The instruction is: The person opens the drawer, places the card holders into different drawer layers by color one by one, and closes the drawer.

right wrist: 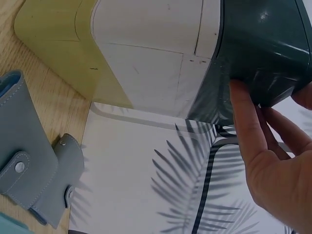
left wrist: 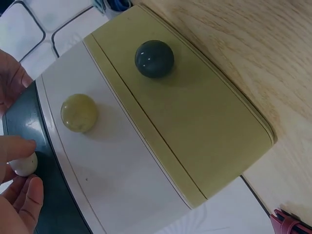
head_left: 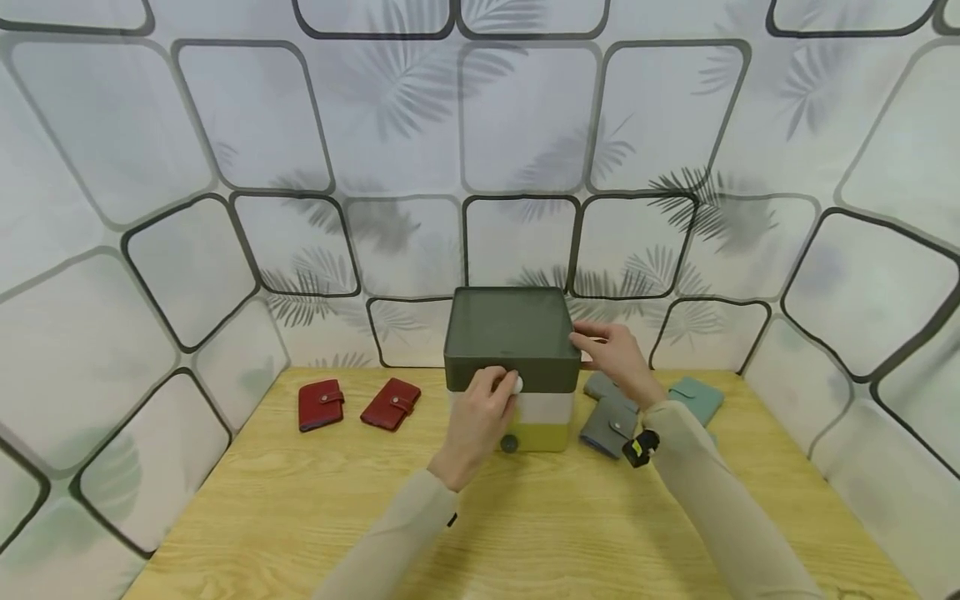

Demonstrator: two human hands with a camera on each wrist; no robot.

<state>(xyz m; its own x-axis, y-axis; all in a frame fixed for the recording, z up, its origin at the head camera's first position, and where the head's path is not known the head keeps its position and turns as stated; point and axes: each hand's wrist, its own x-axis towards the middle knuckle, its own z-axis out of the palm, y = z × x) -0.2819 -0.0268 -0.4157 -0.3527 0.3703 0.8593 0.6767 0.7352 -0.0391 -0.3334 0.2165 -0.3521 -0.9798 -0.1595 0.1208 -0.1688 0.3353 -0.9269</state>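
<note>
A small stacked drawer box stands on the table, with a dark green top tier (head_left: 510, 323), a white middle tier (left wrist: 122, 161) and a yellow-green bottom tier (left wrist: 195, 117). My left hand (head_left: 480, 417) pinches the white knob (left wrist: 24, 165) on the top tier's front between thumb and fingers. Beside the box's upper right edge, my right hand (head_left: 615, 354) lays extended fingers against the dark tier near its rear corner. Below the held knob sit a yellow knob (left wrist: 79, 113) and a dark green knob (left wrist: 154, 59). Both drawers below look closed.
Two red wallets (head_left: 321, 405) (head_left: 391, 404) lie left of the box on the wooden table (head_left: 300, 517). Grey wallets (head_left: 609, 425) and a teal wallet (head_left: 697, 398) lie to the right, partly under my right arm. A patterned backdrop (head_left: 405, 242) rises behind and at both sides.
</note>
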